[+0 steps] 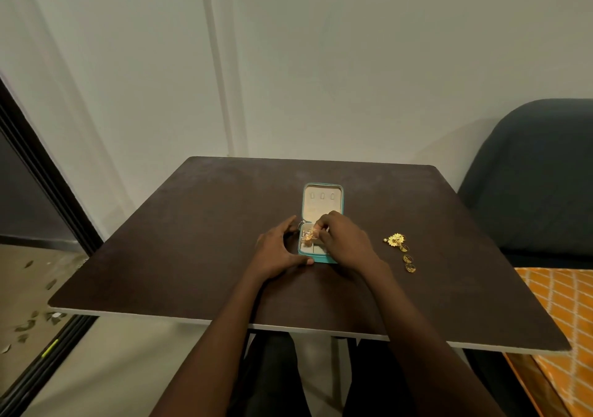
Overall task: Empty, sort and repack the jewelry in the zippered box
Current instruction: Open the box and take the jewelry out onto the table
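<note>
Right hand (345, 240) reaches over the open teal jewelry box (322, 221) at table (192, 240) centre, fingertips pinching a tangled gold piece (308, 233) above the near tray's compartments. Left hand (276, 251) braces the box's left side, fingers spread, thumb along the near edge. Lid lies flat, cream lining up. Right of the box, apart from it: a gold flower-shaped ornament (395, 240) and three gold rings (408, 258) in a row.
</note>
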